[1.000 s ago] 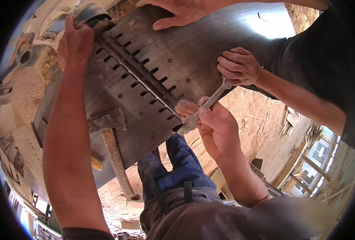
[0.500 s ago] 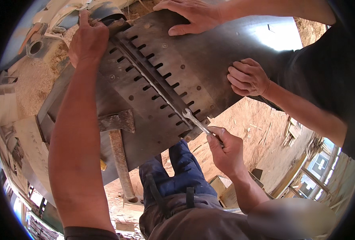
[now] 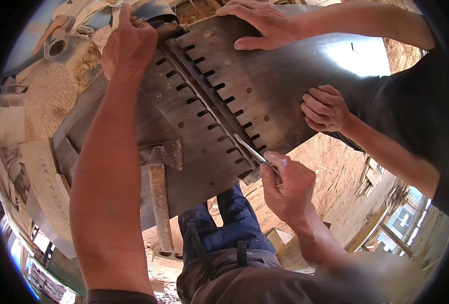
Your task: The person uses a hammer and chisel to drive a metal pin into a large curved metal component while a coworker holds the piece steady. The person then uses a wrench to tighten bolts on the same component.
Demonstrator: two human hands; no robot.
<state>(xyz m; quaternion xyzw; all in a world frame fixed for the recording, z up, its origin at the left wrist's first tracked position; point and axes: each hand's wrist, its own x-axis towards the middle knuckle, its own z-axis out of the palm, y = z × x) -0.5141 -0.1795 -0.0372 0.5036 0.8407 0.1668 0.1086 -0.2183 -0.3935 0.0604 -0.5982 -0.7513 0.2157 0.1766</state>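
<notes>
A grey metal machine table (image 3: 219, 172) lies before me, cut by a long slot with short notches along both sides. Inside the slot runs a dark cutter bar (image 3: 204, 93). My right hand (image 3: 290, 185) is closed round a wrench (image 3: 253, 149), whose far end reaches into the near end of the slot. At the slot's far end is my left hand (image 3: 130, 50), its index finger stretched out and the others curled by a dark rounded part (image 3: 171, 30). What those curled fingers hold is hidden.
Left of the slot lies an axe (image 3: 166, 153), its handle past the table edge. Across the table, a co-worker's one hand (image 3: 267, 25) rests flat; the other hand (image 3: 328, 109) is curled at the edge. Sawdust (image 3: 45, 109) and a pipe (image 3: 57, 48) are at the left.
The table and axe have shifted right in view. The wrench's jaw, visible over the slot before, now sits lower in it. My right hand still holds the wrench.
</notes>
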